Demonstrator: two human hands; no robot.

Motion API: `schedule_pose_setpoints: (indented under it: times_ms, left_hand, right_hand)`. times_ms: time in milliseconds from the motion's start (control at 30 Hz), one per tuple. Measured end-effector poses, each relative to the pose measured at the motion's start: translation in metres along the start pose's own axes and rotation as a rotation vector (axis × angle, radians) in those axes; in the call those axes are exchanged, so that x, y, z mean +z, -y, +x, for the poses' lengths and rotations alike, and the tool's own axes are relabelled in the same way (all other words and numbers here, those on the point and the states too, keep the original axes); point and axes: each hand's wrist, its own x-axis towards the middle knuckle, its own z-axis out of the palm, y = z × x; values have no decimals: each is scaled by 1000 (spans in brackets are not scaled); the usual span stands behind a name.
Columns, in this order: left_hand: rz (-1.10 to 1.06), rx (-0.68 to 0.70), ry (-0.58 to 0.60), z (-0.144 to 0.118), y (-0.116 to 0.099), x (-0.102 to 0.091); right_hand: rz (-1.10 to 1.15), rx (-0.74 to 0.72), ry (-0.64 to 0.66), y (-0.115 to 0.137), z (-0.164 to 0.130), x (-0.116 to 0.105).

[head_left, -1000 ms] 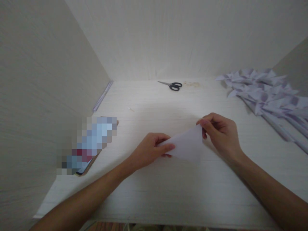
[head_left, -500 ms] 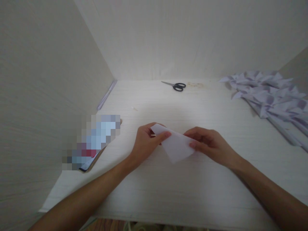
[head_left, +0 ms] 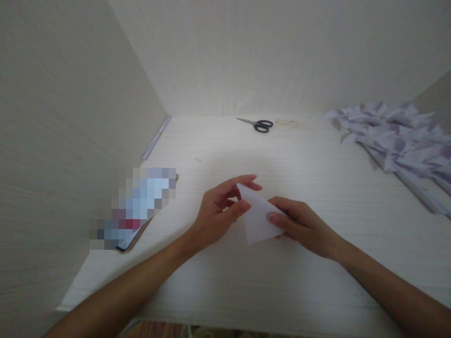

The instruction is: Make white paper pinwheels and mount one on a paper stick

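A small folded piece of white paper [head_left: 260, 216] is held up above the white tabletop, one corner pointing up to the left. My right hand [head_left: 296, 223] pinches its right side, thumb in front and fingers behind. At the paper's left edge is my left hand [head_left: 221, 206], its fingers spread and the index finger stretched past the top corner. The left thumb tip overlaps the paper's edge; whether it presses on it I cannot tell.
Black-handled scissors [head_left: 259, 124] lie near the back wall. Several folded white paper pieces [head_left: 394, 136] are piled at the right. A phone [head_left: 141, 211] with a blurred screen rests at the left, below a thin paper strip [head_left: 157, 138] along the left wall.
My left fingers have loosened from the paper and spread apart. The paper has turned more upright, and my right hand has shifted slightly left and down with it.
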Motion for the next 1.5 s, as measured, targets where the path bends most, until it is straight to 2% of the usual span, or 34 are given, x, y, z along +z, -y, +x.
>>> schedule_pose_setpoints:
  times_ms: [333,500,867,1167,1500]
  left_hand:
    - [171,13,-188,0,-6,4]
    - [169,-31,-226,-1,-10,8]
    - [195,-39,-310,-3,-12,12]
    - [146,-48,-317,-5,-12,12]
    - [101,58,-317,-5,-14,12]
  right_hand:
    - [-259,-13,-120,3,-3,10]
    - [-323,9,-175,2,-4,16]
    - [-375,-2,-199,2,-6,25]
    - [-381,-11,-204,2,-8,28]
    - [-361,-13,-158,0,-7,30]
